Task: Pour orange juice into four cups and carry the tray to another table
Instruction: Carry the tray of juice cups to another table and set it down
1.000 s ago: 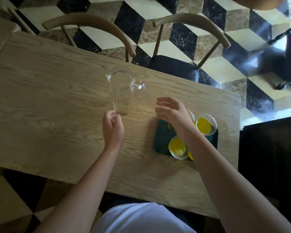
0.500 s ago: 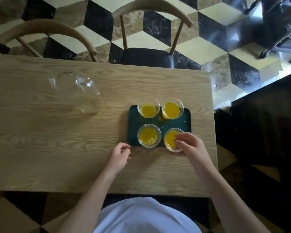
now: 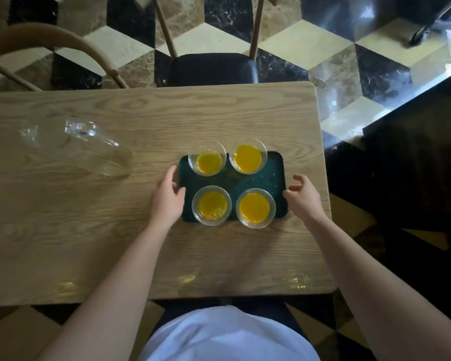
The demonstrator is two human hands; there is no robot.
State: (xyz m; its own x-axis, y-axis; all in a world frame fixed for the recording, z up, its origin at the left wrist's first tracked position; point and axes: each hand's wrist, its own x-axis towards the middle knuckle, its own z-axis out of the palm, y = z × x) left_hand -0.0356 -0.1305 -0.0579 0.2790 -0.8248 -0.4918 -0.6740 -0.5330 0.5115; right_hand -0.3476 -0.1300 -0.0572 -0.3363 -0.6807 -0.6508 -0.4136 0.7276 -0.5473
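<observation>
A dark green tray lies on the right part of the wooden table. Several clear cups of orange juice stand on it, among them the far-left cup, the far-right cup and the near-right cup. My left hand is at the tray's left edge, fingers curled against the rim. My right hand hovers at the tray's right edge, fingers apart, just touching or nearly touching it. An empty clear glass pitcher stands to the left.
Two wooden chairs stand at the table's far side: one with a dark seat straight ahead, another at the left. A dark piece of furniture lies right of the table. The floor is patterned tile.
My view has swung right and centred on the tray. Both hands left the pitcher and cups and moved apart to the tray's left and right edges.
</observation>
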